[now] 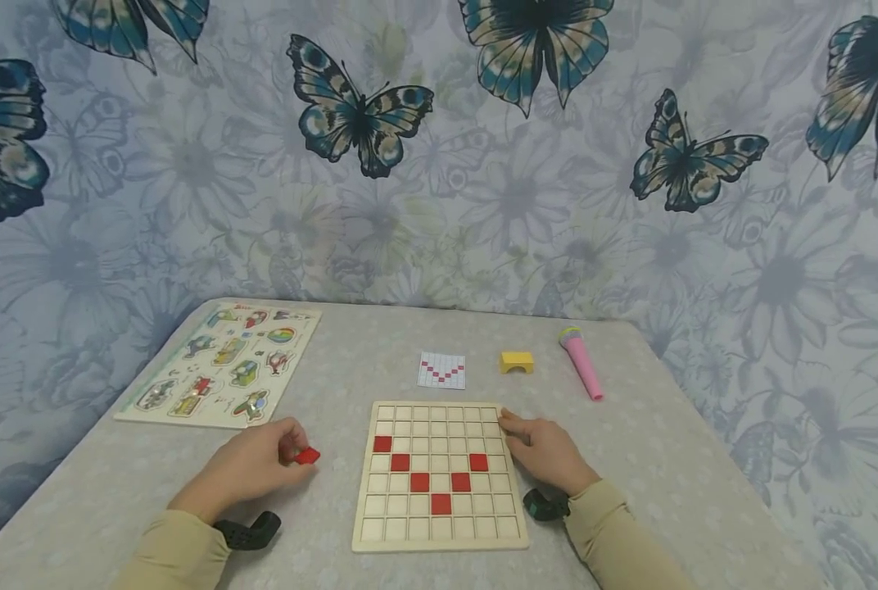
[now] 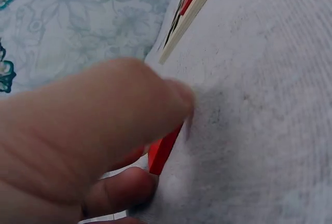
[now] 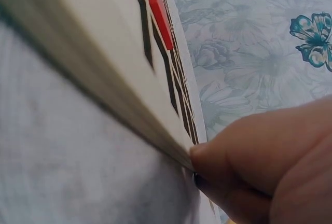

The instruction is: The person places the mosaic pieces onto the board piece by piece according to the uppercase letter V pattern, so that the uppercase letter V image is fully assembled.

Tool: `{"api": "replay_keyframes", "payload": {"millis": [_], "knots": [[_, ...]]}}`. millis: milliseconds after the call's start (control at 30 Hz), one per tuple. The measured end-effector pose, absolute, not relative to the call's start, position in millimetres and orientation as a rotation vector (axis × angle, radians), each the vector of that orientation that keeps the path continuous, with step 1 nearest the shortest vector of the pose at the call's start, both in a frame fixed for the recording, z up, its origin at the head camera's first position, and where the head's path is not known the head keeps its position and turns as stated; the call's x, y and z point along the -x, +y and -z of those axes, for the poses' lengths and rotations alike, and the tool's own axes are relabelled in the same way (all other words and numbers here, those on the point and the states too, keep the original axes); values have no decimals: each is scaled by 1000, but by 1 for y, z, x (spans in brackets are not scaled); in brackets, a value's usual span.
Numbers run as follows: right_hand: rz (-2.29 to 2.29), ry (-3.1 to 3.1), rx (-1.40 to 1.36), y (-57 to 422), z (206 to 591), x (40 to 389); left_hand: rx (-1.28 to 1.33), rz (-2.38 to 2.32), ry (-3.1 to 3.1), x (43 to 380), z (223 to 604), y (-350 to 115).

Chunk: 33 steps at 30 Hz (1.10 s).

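Observation:
My left hand [image 1: 251, 463] pinches a small red square tile [image 1: 307, 456] between thumb and fingers, left of the wooden grid board [image 1: 364, 537]. In the left wrist view, the red tile [image 2: 165, 151] shows below the thumb, partly covered by it. Several red tiles sit in the board's squares, among them a bottom tile [image 1: 441, 504], in a slanting V whose left arm reaches higher. My right hand [image 1: 549, 453] holds the board's right edge near its far corner. Up close in the right wrist view, the thumb [image 3: 205, 156] lies at the board's rim.
Beyond the board lies a white card [image 1: 441, 371] with a pink V pattern on a grid. Right of it are a yellow arch block [image 1: 516, 361] and a pink toy flashlight-like stick [image 1: 582, 365]. A picture puzzle board [image 1: 218, 352] lies at the back left.

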State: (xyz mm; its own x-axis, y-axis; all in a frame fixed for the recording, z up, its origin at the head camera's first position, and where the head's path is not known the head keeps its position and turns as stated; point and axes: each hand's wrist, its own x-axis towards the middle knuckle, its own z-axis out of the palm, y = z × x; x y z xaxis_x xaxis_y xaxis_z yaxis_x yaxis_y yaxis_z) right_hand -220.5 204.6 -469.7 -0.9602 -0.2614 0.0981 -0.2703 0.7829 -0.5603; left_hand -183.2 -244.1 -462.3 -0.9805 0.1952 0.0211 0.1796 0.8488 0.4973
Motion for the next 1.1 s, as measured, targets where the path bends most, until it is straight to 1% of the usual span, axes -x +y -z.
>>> {"api": "replay_keyframes", "payload": {"millis": [100, 400, 800, 1100], "knots": [[-930, -2945, -441, 204, 471, 221, -352, -811, 3004, 182, 461, -245], [-933, -2944, -454, 206, 473, 220, -377, -826, 3037, 185, 460, -243], [-928, -2954, -463, 206, 470, 219, -524, -922, 2979, 182, 465, -242], [-932, -2932, -472, 204, 470, 219, -553, -946, 2981, 184, 464, -243]]}}
